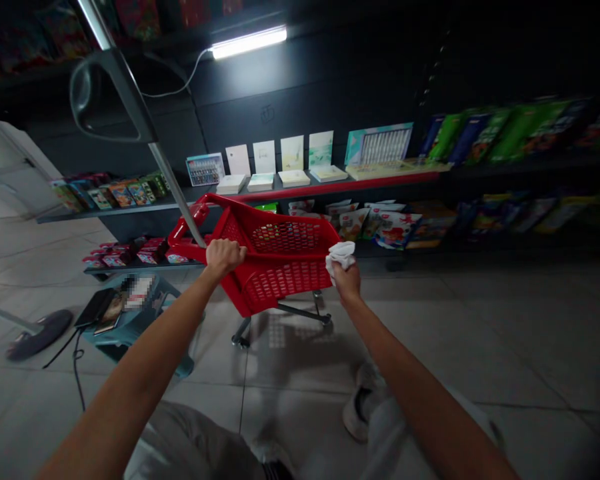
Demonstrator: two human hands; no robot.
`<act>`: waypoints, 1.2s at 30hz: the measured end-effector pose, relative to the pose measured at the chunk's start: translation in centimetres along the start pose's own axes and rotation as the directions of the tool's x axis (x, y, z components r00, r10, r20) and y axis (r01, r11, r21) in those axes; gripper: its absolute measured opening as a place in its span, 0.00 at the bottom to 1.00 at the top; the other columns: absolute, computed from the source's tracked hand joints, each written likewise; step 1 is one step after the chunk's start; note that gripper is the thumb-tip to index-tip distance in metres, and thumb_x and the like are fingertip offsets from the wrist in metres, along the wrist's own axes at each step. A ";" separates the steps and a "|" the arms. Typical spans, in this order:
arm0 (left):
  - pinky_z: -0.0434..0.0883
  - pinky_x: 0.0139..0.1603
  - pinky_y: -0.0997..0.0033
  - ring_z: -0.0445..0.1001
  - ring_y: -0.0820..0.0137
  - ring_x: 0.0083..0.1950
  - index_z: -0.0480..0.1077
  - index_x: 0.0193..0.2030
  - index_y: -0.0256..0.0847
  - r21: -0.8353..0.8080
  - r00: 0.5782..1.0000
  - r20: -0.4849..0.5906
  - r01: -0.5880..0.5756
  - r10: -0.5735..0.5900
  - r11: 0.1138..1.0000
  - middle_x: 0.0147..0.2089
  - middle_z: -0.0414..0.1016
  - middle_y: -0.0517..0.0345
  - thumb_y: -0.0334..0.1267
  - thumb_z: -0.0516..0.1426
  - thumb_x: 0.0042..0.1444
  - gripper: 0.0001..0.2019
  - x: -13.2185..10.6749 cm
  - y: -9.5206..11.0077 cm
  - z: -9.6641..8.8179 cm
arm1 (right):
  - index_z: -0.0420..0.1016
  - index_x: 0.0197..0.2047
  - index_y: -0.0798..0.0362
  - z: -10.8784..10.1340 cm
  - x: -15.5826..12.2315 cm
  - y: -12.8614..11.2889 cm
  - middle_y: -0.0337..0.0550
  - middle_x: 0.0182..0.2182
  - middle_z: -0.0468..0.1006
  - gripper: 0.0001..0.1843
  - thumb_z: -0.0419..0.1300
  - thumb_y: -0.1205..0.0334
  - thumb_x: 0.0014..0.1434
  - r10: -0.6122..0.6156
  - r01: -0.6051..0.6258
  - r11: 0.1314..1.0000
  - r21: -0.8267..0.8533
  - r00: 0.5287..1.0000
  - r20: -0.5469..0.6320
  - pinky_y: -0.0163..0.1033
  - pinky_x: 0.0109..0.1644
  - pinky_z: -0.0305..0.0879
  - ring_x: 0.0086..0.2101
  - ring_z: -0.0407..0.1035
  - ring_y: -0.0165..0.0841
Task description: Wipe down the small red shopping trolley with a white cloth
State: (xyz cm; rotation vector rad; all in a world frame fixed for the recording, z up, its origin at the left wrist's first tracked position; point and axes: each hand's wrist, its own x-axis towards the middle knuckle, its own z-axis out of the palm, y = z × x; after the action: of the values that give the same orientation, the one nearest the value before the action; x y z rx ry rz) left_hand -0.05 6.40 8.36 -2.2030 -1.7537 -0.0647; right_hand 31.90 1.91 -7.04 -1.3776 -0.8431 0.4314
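Note:
A small red shopping cart point(290, 283) stands on the tiled floor in front of me, its handle end to the left. My left hand point(224, 259) is closed around the cart's near top rim, close to the handle. At the basket's right end, my right hand point(346, 279) grips a crumpled white cloth point(341, 253), which touches the rim there. Part of the cloth is hidden by my fingers. Perforated walls let me see into the basket. Dark wheels on thin legs carry the cart.
Behind the cart runs a dark shelf with a red edge point(340, 187), bearing books, boxes and snack bags point(397, 227). A metal pole point(167, 173) slants down at the left. A blue-green stool point(130, 320) with items and a round pole base point(40, 335) stand left.

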 end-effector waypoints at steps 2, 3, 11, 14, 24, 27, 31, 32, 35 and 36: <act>0.67 0.45 0.57 0.81 0.50 0.47 0.83 0.44 0.30 0.024 1.000 0.001 0.002 -0.002 1.000 0.44 0.82 0.31 0.47 0.42 0.69 0.30 -0.2 -1.1 0.1 | 0.75 0.46 0.52 -0.4 -0.4 -0.4 0.44 0.37 0.78 0.20 0.60 0.48 0.55 -0.059 0.067 0.979 -0.192 0.997 0.046 0.40 0.43 0.70 0.36 0.71 0.35; 0.67 0.45 0.57 0.81 0.50 0.47 0.83 0.44 0.30 0.034 1.000 0.001 0.002 -0.002 0.999 0.44 0.82 0.31 0.47 0.42 0.68 0.30 -0.4 -1.6 0.1 | 0.76 0.46 0.52 -0.5 -0.6 -0.7 0.45 0.37 0.77 0.20 0.60 0.49 0.55 -0.092 0.110 0.952 -0.284 0.993 0.076 0.41 0.45 0.70 0.37 0.71 0.37; 0.67 0.45 0.58 0.81 0.49 0.47 0.84 0.44 0.36 0.075 0.998 0.063 -0.002 -0.003 0.997 0.43 0.83 0.34 0.51 0.43 0.66 0.31 -0.7 -5.2 -0.3 | 0.78 0.50 0.52 -1.2 -1.9 -3.8 0.51 0.49 0.70 0.19 0.64 0.53 0.57 -0.332 0.440 0.682 -0.584 0.898 0.289 0.41 0.45 0.66 0.47 0.66 0.43; 0.67 0.44 0.60 0.82 0.51 0.46 0.85 0.42 0.39 0.083 0.998 0.056 -0.012 0.008 0.996 0.41 0.83 0.36 0.52 0.44 0.65 0.29 -1.0 -6.3 -0.3 | 0.77 0.53 0.51 -1.0 -1.7 -4.2 0.51 0.51 0.70 0.21 0.64 0.54 0.58 -0.293 0.425 0.699 -0.576 0.904 0.311 0.40 0.44 0.66 0.46 0.68 0.41; 0.66 0.42 0.62 0.81 0.53 0.45 0.85 0.41 0.42 0.081 0.999 0.036 -0.036 0.033 0.996 0.40 0.84 0.40 0.50 0.45 0.64 0.27 -2.0 -7.6 -0.4 | 0.74 0.52 0.53 -0.5 -0.8 -3.7 0.52 0.51 0.69 0.20 0.63 0.53 0.60 -0.225 0.384 0.764 -0.519 0.912 0.344 0.44 0.51 0.69 0.44 0.70 0.40; 0.65 0.41 0.62 0.81 0.54 0.44 0.84 0.41 0.41 0.076 0.998 0.047 -0.034 0.030 0.997 0.40 0.84 0.40 0.50 0.45 0.64 0.27 -2.1 -7.9 -0.3 | 0.73 0.51 0.54 -0.8 0.4 -2.9 0.54 0.52 0.67 0.19 0.64 0.57 0.57 -0.221 0.357 0.770 -0.529 0.927 0.304 0.46 0.55 0.69 0.46 0.69 0.42; 0.65 0.40 0.62 0.81 0.53 0.44 0.84 0.40 0.42 0.062 0.998 0.032 -0.062 0.060 0.996 0.39 0.84 0.40 0.52 0.46 0.63 0.26 -2.2 -8.7 0.1 | 0.72 0.51 0.54 -1.0 1.3 -2.2 0.53 0.51 0.67 0.20 0.63 0.60 0.55 -0.164 0.273 0.786 -0.555 0.957 0.239 0.46 0.56 0.68 0.47 0.69 0.42; 0.64 0.40 0.61 0.81 0.52 0.44 0.84 0.40 0.42 0.059 0.997 0.027 -0.073 0.071 0.996 0.39 0.84 0.41 0.52 0.46 0.63 0.26 -2.2 -9.0 0.1 | 0.72 0.51 0.54 -1.0 1.3 -2.1 0.53 0.51 0.67 0.20 0.63 0.61 0.55 -0.149 0.255 0.788 -0.560 0.962 0.229 0.45 0.55 0.68 0.46 0.69 0.42; 0.64 0.40 0.60 0.81 0.52 0.44 0.84 0.38 0.44 0.046 0.996 0.025 -0.089 0.088 0.995 0.38 0.84 0.41 0.52 0.47 0.62 0.26 -2.0 -9.7 0.2 | 0.72 0.51 0.53 -0.8 1.0 -2.4 0.52 0.50 0.68 0.19 0.63 0.60 0.56 -0.119 0.235 0.786 -0.572 0.965 0.233 0.44 0.52 0.69 0.44 0.69 0.41; 0.64 0.41 0.60 0.81 0.51 0.44 0.84 0.38 0.44 0.039 0.996 0.032 -0.084 0.083 0.996 0.39 0.84 0.41 0.53 0.47 0.62 0.25 -1.9 -9.8 0.2 | 0.72 0.50 0.53 -0.8 0.7 -2.6 0.52 0.50 0.69 0.18 0.63 0.60 0.56 -0.117 0.245 0.780 -0.575 0.961 0.251 0.43 0.50 0.68 0.44 0.69 0.41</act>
State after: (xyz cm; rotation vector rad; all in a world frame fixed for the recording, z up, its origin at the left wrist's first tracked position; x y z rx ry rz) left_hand -9.93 6.52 9.94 -2.2564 -1.6616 0.0231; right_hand 32.43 1.46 -4.35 -1.8344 -1.3521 0.1456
